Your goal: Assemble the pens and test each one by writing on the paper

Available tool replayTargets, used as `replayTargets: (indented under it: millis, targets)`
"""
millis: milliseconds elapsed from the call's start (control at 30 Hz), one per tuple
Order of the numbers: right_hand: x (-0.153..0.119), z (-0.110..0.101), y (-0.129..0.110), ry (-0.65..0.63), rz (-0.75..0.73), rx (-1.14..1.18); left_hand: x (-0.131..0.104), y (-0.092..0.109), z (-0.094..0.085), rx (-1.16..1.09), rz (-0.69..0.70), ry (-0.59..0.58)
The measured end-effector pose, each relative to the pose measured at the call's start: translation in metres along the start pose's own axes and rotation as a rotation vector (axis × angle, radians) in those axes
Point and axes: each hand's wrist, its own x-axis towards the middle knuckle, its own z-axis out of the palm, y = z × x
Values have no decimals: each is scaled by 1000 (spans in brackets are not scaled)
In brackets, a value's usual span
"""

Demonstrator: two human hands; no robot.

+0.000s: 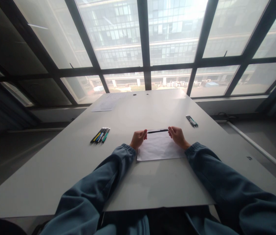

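Note:
A black pen [157, 131] is stretched crosswise between my two hands, above the far part of a white sheet of paper [161, 148]. My left hand [138, 138] is closed, its thumb and fingers pinching the pen's left end. At the other end, by what looks like the clip, my right hand [176, 135] grips the pen in the same way. The paper lies flat on the white table, and both wrists rest close to its sides. Fingers partly hide the pen's tips.
Several pens [100, 135] lie in a row left of my left hand. A smaller bunch of pens [192, 121] is beyond my right hand. More papers [105, 103] lie at the far left of the white table [79, 176]. Large windows [120, 32] stand behind it.

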Motion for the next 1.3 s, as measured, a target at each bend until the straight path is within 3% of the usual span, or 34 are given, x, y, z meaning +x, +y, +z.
replayTargets:
  millis: [1300]
  targets:
    - [1, -2, -2, 2, -35, -87, -1, 4, -1, 12, -13, 6]
